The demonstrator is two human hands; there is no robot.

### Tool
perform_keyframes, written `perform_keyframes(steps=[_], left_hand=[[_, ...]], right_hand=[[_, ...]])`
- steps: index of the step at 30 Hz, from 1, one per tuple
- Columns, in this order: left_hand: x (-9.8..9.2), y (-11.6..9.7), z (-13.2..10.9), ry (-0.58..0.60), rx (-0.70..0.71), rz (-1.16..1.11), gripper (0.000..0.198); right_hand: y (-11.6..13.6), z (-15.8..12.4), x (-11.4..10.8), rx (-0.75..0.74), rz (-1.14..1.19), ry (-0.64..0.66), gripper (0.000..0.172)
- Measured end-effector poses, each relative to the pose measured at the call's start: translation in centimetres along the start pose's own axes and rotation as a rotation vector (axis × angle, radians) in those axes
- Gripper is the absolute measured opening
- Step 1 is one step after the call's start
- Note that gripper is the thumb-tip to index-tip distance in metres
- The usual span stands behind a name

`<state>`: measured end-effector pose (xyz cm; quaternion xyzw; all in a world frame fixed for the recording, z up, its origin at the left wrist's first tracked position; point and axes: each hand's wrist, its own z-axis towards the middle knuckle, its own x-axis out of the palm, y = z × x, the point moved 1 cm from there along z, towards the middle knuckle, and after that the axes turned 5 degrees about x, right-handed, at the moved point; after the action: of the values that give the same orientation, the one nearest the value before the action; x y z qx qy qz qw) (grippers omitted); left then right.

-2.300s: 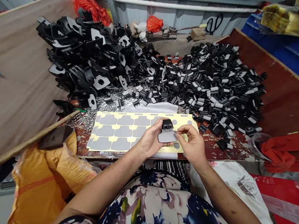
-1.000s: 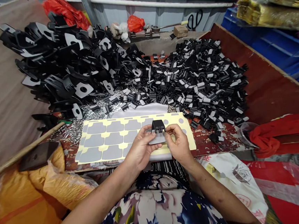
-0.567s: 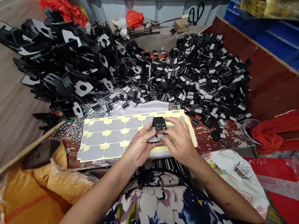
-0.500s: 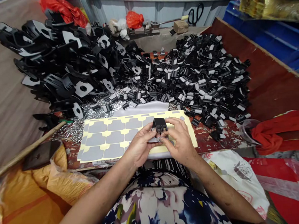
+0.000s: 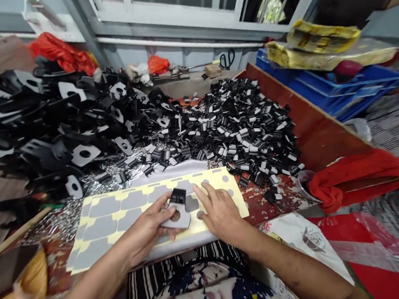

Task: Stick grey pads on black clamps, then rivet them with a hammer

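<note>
My left hand is closed on a black plastic clip part by its left edge. The part's light grey face has a round hole and is tilted up toward me; its hinge-like black end points away. Beneath both hands lies a pale yellow sticker sheet with rows of grey adhesive pads and a column of small grey dots near its right end. My right hand is over that right end, thumb and fingers apart, with nothing visible between them. Whether its fingertips touch the sheet I cannot tell.
Large black parts are heaped at the left, small black clips at the right. Loose metal pins lie between heap and sheet. A wooden stick rests at left. A red cloth and blue crate stand right.
My right hand has let go of the clip part and moved right, over the sheet. My left hand now holds it alone, with its grey face turned up. The camera view has shifted.
</note>
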<state>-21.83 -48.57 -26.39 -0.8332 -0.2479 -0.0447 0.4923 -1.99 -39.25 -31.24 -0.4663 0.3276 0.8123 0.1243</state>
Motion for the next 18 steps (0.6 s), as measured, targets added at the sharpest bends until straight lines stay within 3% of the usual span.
perform_keyframes(steps=[2,4,6,8,10,11,13,15,18], left_hand=[[-0.8,-1.7,0.2,0.031,-0.075,0.111,0.062],[-2.0,-5.6,0.5,-0.032,0.005,0.177,0.056],[-3.0,-11.0,0.6,-0.191,0.305,0.144,0.042],[-3.6,-15.7,0.4,-0.272,0.722,0.06,0.043],[-3.5,-17.7,0.3,-0.303,0.91,0.033,0.046],[-3.3,-17.3,0.4,-0.308,0.891,0.037,0.045],[-2.5,-14.4,1.2,-0.271,0.662,0.065,0.041],[-1.5,-9.6,2.2,-0.115,0.303,0.117,0.046],[0.3,-3.1,3.1,0.074,0.14,0.06,0.04]], right_hand=[[-0.7,1.3,-0.9,-0.072,0.037,0.041,0.079],[-2.2,3.9,-2.4,-0.109,0.101,0.115,0.051],[-4.8,8.0,-4.5,-0.067,0.165,0.115,0.019],[-8.2,13.4,-6.8,-0.001,0.146,-0.009,0.02],[-11.9,19.0,-8.9,0.112,0.029,-0.288,0.019],[-13.5,21.5,-9.8,0.201,-0.043,-0.399,0.023],[-16.4,25.6,-10.9,0.374,-0.159,-0.465,0.038],[-18.3,28.2,-11.4,0.466,-0.207,-0.369,0.053],[-19.1,29.4,-11.4,0.451,-0.21,-0.256,0.056]])
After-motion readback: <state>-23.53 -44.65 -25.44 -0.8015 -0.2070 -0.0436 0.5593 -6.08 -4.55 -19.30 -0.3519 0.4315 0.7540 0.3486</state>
